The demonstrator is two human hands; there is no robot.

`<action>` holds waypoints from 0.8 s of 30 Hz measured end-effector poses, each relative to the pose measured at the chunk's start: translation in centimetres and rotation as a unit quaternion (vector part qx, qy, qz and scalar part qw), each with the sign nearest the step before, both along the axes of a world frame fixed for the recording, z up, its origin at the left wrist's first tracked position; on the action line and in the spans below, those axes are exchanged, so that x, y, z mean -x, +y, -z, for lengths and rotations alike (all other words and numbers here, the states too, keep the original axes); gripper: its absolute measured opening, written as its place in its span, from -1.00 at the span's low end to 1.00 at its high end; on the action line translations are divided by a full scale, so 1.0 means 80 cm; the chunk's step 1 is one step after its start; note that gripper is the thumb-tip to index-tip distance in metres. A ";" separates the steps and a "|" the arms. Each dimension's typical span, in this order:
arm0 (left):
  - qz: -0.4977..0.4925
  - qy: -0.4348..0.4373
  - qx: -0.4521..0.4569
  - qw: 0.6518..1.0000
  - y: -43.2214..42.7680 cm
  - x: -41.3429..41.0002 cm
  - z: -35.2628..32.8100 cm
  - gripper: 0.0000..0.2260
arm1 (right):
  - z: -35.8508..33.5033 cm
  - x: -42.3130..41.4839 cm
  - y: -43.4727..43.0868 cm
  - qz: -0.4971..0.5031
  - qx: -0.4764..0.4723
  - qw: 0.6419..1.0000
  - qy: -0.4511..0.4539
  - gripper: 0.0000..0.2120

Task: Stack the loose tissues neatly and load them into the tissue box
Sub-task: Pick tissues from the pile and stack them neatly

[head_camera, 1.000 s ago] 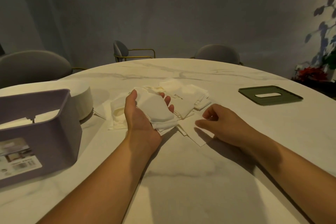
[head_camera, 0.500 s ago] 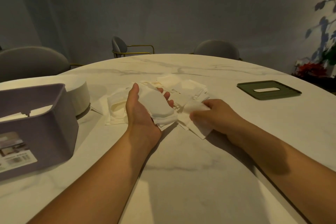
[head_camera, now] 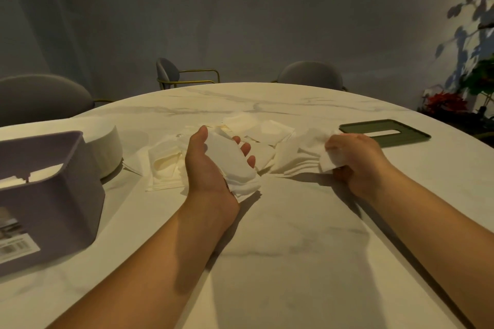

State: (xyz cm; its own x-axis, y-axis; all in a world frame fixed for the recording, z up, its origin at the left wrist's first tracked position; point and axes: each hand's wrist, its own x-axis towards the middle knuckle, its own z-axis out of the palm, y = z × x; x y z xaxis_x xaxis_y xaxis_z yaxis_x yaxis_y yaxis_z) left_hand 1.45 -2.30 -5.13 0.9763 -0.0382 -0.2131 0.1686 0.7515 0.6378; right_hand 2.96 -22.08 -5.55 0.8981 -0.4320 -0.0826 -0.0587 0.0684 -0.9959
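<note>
Pale marble tabletop (head_camera: 267, 262) carries scattered white paper tissues (head_camera: 267, 128). Gathering seems underway: my left hand (head_camera: 211, 165), palm up and nearly flat, carries a small tissue stack (head_camera: 232, 165); my right hand (head_camera: 355, 160) pinches a crumpled sheet (head_camera: 302, 159). Next I'd square it onto the stack; the lilac plastic tissue box (head_camera: 53, 195) waits far left.

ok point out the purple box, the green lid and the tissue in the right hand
purple box (head_camera: 53, 195), head view, front wall
green lid (head_camera: 413, 137), head view, right of slot
right-hand tissue (head_camera: 299, 158), head view, stretched middle
</note>
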 end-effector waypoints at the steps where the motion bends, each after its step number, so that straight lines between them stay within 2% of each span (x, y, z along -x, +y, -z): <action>1: 0.004 -0.002 -0.001 1.000 -0.003 0.003 -0.001 -0.64 | -0.002 -0.002 -0.004 0.020 -0.027 0.999 0.010 -0.83; 4: 0.021 -0.003 -0.012 1.000 -0.011 0.010 -0.003 -0.69 | -0.011 -0.007 -0.007 0.102 -0.052 0.993 0.026 -0.85; 7: 0.041 -0.003 -0.006 0.999 -0.019 0.015 -0.003 -0.72 | -0.019 -0.005 -0.006 0.162 0.033 0.984 -0.067 -0.69; 9: 0.073 -0.003 -0.012 0.997 -0.020 0.016 -0.001 -0.68 | -0.023 0.002 -0.001 0.177 0.118 0.967 -0.139 -0.69; 12: 0.117 0.007 -0.023 0.993 -0.020 0.016 0.004 -0.53 | -0.021 0.015 0.018 0.099 0.248 0.923 -0.276 -0.72; 14: 0.119 0.005 -0.029 0.992 -0.020 0.019 0.003 -0.57 | -0.016 0.020 0.033 0.012 0.364 0.856 -0.367 -0.73; 15: 0.117 -0.005 -0.025 0.993 -0.021 0.021 0.001 -0.60 | -0.012 0.022 0.038 -0.030 0.408 0.826 -0.387 -0.72; 19: 0.106 -0.011 -0.006 0.994 -0.017 0.017 0.001 -0.54 | -0.010 0.030 0.058 -0.140 0.498 0.755 -0.403 -0.75; 21: 0.102 0.001 -0.011 0.995 -0.015 0.015 0.002 -0.48 | -0.012 0.034 0.063 -0.176 0.510 0.739 -0.403 -0.75; 24: 0.063 -0.001 -0.001 0.998 -0.013 0.017 -0.001 -0.64 | -0.017 0.038 0.062 -0.230 0.466 0.764 -0.382 -0.76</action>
State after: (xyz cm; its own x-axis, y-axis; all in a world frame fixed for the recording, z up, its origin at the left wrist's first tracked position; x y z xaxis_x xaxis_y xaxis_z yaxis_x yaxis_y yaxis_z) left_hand 0.12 -3.32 -5.07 0.9643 -0.1608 -0.2104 0.2602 0.7235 0.6395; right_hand -0.11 -17.11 -4.18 0.6045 0.3922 0.6934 0.7604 -0.5436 -0.3554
